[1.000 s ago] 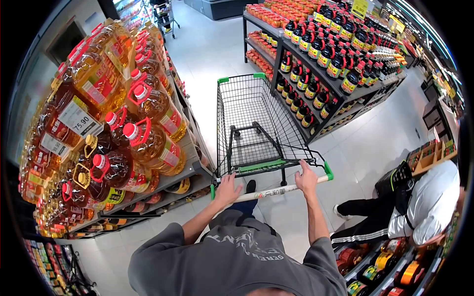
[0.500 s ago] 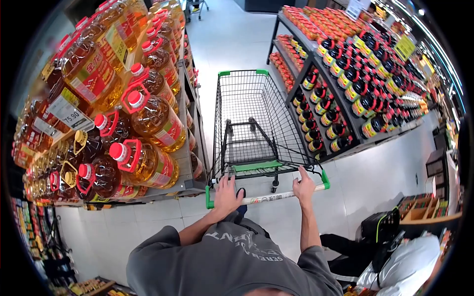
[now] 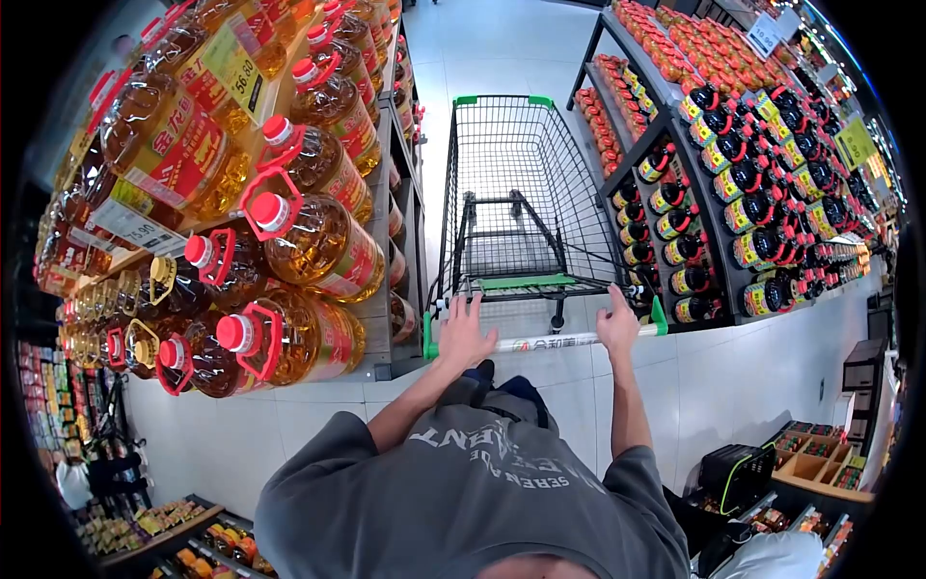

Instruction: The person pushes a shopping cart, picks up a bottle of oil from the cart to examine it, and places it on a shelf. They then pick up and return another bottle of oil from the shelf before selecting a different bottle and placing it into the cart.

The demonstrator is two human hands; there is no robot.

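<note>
A black wire shopping cart (image 3: 511, 164) with green corners stands ahead of me, and its basket holds nothing that I can see. Its pale cart handle (image 3: 550, 344) has green ends and printed lettering. My left hand (image 3: 465, 333) rests on the left part of this bar, open, fingers stretched forward past it and thumb out to the right. Toward the other end, my right hand (image 3: 617, 328) is closed on the bar, with its index finger pointing forward. Part of the right hand's grip is hidden.
Big red-capped oil bottles (image 3: 328, 246) stand close on the left, along a grey shelf edge (image 3: 413, 183). Dark sauce bottles (image 3: 738, 183) fill a rack on the right. A person in a white top (image 3: 781, 558) is low at right, beside a black basket (image 3: 735, 475).
The shelves have shifted in view, and more of the right rack's side shows. Cart and hands appear higher and further right. Both hands stay on the handle. The person at right has dropped lower in view.
</note>
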